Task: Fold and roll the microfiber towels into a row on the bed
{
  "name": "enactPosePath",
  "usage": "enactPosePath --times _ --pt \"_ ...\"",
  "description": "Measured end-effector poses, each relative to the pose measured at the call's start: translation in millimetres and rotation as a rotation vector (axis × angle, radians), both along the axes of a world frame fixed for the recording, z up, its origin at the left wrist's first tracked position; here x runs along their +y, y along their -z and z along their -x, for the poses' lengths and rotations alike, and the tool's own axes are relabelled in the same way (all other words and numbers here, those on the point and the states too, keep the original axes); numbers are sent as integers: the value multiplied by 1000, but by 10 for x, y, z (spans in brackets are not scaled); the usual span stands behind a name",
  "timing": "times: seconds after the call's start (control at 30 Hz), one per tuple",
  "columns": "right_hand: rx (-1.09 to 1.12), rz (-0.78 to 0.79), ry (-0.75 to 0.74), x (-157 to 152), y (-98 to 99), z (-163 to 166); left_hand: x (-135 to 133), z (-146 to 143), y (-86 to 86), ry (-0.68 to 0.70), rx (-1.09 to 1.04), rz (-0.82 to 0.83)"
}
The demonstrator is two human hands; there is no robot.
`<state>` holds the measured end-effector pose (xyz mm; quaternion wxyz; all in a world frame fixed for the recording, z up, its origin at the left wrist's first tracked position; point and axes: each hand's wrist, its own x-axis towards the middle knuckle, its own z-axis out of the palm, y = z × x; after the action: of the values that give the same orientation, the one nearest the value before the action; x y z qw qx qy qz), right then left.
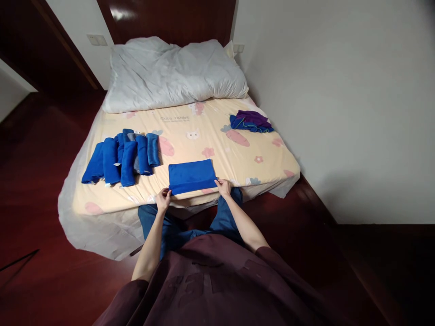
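A blue towel (192,174) lies flat as a rectangle at the front edge of the bed, its near edge turned over in a narrow fold. My left hand (163,200) pinches the near left corner of this towel. At the near right corner, my right hand (223,187) grips the fold between thumb and fingers. To the left sits a group of several rolled towels (128,163), mostly blue with some greyish ones among them. A loose heap of purple and blue cloths (251,121) rests on the right side of the bed.
The bed (190,149) wears a pale yellow sheet printed with carrots and flowers. A bulky white quilt (173,74) spans the head end against the dark headboard (170,20). A white wall (353,99) borders the right side; dark red floor (34,181) shows at left.
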<state>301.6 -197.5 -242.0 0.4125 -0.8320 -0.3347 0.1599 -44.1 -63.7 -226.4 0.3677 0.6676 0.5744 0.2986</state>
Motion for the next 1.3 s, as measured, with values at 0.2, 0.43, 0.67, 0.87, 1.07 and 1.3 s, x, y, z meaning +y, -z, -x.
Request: enactPosePath --times 0.2,0.43,0.67,0.87,1.07,1.3 --pt "-21 -43 62 44 -11 85 5 -37 42 8 11 -60" --pt "-288 -139 -79 -137 -189 67 -94 5 -11 49 78 -221" --pt "-457 -98 -506 -348 -266 34 -249 25 -100 410 170 -373" --pt "-497 79 -552 -124 -162 90 -88 -105 -41 439 266 -304" --pt "-514 135 -480 64 -178 128 82 -199 -54 401 219 -295" --pt "-538 112 -547 -163 -177 34 -15 40 -55 518 290 -352"
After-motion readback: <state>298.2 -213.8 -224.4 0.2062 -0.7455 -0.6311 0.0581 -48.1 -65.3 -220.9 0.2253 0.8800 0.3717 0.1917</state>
